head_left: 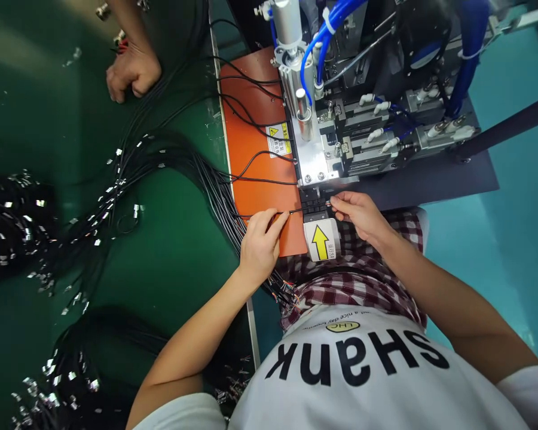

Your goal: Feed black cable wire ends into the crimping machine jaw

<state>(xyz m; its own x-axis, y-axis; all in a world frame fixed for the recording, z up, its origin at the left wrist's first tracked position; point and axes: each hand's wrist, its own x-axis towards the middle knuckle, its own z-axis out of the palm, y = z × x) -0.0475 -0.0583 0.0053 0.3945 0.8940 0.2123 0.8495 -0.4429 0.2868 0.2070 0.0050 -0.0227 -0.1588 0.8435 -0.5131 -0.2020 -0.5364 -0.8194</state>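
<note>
My left hand (260, 242) rests on the orange plate (255, 149) and pinches a thin black cable (296, 211). The cable runs right into the black jaws (314, 205) at the front of a metal machine (323, 149). My right hand (356, 213) pinches the cable's end at the right side of those jaws. Just below the jaws sits a white label with a yellow arrow (321, 240). Both hands are closed on the same cable.
A large bundle of black cables (161, 161) with metal ends lies across the green table (183, 263) at left. Another person's closed hand (132, 73) rests at the top left. Blue hoses (323, 36) and pneumatic parts crowd the machine behind.
</note>
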